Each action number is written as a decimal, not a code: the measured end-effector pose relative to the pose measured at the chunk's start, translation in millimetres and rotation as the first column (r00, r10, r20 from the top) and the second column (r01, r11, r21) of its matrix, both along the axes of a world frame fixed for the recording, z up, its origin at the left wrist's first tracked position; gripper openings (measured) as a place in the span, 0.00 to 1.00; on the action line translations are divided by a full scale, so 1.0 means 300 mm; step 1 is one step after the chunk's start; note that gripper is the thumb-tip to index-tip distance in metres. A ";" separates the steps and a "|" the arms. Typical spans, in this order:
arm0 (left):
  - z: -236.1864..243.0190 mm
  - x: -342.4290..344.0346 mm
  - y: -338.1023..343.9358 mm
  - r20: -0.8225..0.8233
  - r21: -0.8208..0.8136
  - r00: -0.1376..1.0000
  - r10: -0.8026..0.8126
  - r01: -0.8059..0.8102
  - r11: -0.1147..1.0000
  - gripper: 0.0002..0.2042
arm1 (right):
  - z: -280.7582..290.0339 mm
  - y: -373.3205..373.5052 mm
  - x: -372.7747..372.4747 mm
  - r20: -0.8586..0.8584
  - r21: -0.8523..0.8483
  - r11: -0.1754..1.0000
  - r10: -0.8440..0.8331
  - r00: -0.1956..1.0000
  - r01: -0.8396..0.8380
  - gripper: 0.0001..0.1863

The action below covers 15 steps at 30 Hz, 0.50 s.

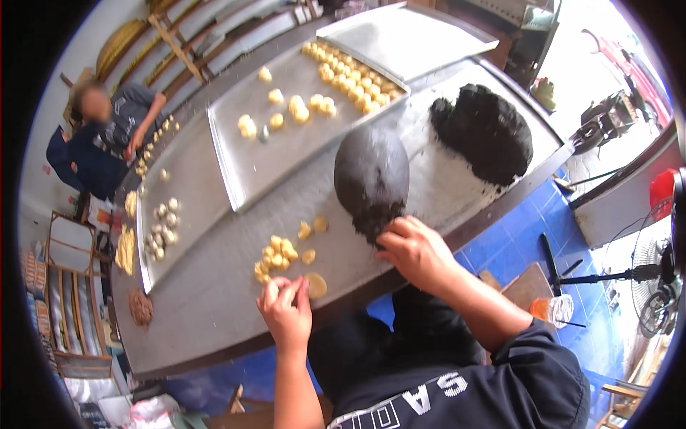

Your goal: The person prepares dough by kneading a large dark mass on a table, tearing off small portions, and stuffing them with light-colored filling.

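My right hand (pixel 414 252) has its fingers closed at the crumbly near end of a dark paste (pixel 371 218), pinching some of it. Behind that end rises a smooth, dark, dome-shaped lump (pixel 371 168). My left hand (pixel 286 309) is curled with thumb and fingertips together; whatever lies between them is hidden. Right beside its fingertips is a flat, round yellow dough disc (pixel 316 286). Several small yellow dough pieces (pixel 276 255) are heaped just beyond the left hand, with a few flattened bits (pixel 309 256) to their right.
A metal tray (pixel 286 150) holds rows of yellow dough balls (pixel 357 82). A large dark paste mound (pixel 493 136) sits at the far right. Another tray (pixel 196 143) carries pale balls. Across the table a person (pixel 118 129) works. A fan (pixel 650 275) stands right, beyond the table's edge.
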<state>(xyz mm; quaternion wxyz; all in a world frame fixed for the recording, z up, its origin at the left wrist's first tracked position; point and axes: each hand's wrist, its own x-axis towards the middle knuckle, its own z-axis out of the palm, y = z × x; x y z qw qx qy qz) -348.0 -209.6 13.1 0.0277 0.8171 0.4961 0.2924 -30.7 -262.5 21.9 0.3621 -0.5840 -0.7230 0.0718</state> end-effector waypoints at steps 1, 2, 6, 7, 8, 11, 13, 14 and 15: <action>-0.001 -0.014 -0.005 0.028 -0.037 1.000 -0.011 0.012 0.999 0.09 | 0.003 -0.001 -0.012 -0.009 0.001 1.000 0.018 1.000 -0.018 0.11; -0.003 -0.013 -0.001 0.045 -0.025 0.999 -0.005 0.006 1.000 0.10 | 0.013 0.006 -0.014 0.005 0.021 1.000 0.015 1.000 -0.015 0.09; 0.012 0.033 -0.021 0.024 0.000 0.999 0.022 -0.022 1.000 0.11 | -0.004 -0.001 0.009 0.171 0.008 0.999 0.046 0.984 -0.048 0.11; 0.018 0.039 -0.027 0.021 -0.031 0.999 0.024 -0.024 0.999 0.10 | 0.001 0.011 0.012 0.171 0.022 0.998 0.050 0.984 -0.055 0.11; 0.024 0.058 -0.013 0.068 -0.008 0.998 -0.007 0.008 1.000 0.07 | 0.012 0.026 0.013 0.206 -0.032 0.997 0.082 0.975 -0.077 0.09; -0.007 0.052 0.015 0.211 -0.078 0.975 -0.075 0.093 0.993 0.05 | 0.041 0.026 0.013 0.117 -0.087 0.994 0.078 0.990 -0.068 0.09; -0.009 0.047 -0.006 0.261 -0.143 0.962 -0.084 0.124 0.982 0.05 | 0.061 0.013 0.018 -0.029 -0.099 0.989 0.111 0.993 -0.113 0.11; -0.018 0.052 -0.013 0.513 -0.255 0.857 -0.036 0.192 0.948 0.06 | 0.083 -0.009 0.011 -0.044 -0.040 0.999 0.031 0.999 -0.033 0.15; -0.034 0.049 -0.022 0.720 -0.345 0.692 0.057 0.286 0.894 0.07 | 0.092 -0.031 0.005 -0.048 -0.045 0.998 0.042 0.998 -0.044 0.15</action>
